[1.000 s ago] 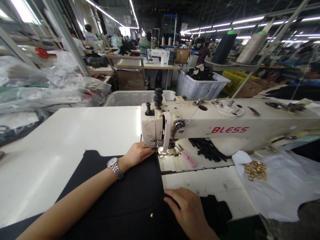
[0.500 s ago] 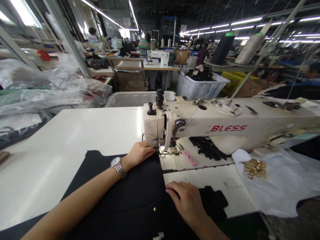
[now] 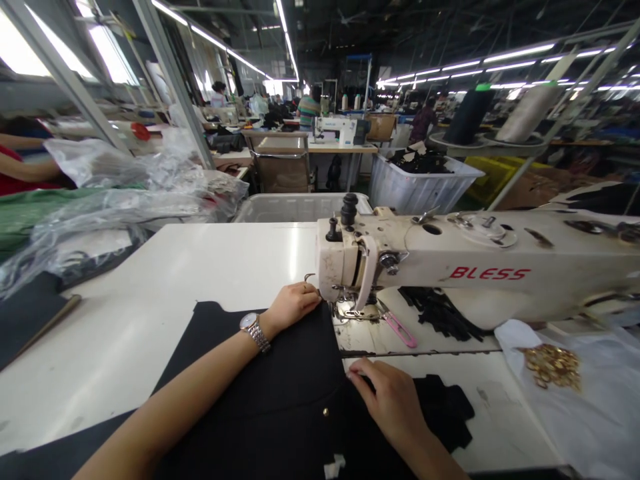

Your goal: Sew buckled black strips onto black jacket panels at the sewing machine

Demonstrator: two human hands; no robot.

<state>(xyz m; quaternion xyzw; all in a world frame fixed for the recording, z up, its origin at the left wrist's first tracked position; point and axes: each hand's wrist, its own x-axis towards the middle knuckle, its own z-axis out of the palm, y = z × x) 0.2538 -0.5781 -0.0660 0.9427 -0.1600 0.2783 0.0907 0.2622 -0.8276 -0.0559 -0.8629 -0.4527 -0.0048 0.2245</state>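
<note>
A large flat piece of black fabric (image 3: 260,393) lies on the white table, its right edge running up to the needle area of a sewing machine (image 3: 480,253). My left hand (image 3: 296,305), with a wristwatch (image 3: 254,331) at the wrist, is closed on the fabric's far right corner, just left of the presser foot (image 3: 356,312). Its fingertips are partly hidden by the machine head. Nearer to me, my right hand (image 3: 387,393) pinches the same right edge between thumb and forefinger. A small gold stud (image 3: 326,412) shows on the fabric.
Pink-handled thread snips (image 3: 400,331) and black strips (image 3: 443,313) lie under the machine arm. Gold metal fittings (image 3: 553,367) sit on a white plastic bag (image 3: 600,420) at right. Black cut pieces (image 3: 445,407) lie beside my right hand. Plastic-wrapped goods (image 3: 125,207) and a person's arm (image 3: 30,163) are at left.
The view has turned left, so the machine and table appear further right, and another person's arm shows at the left edge. Both my hands keep nearly the same places on the fabric.
</note>
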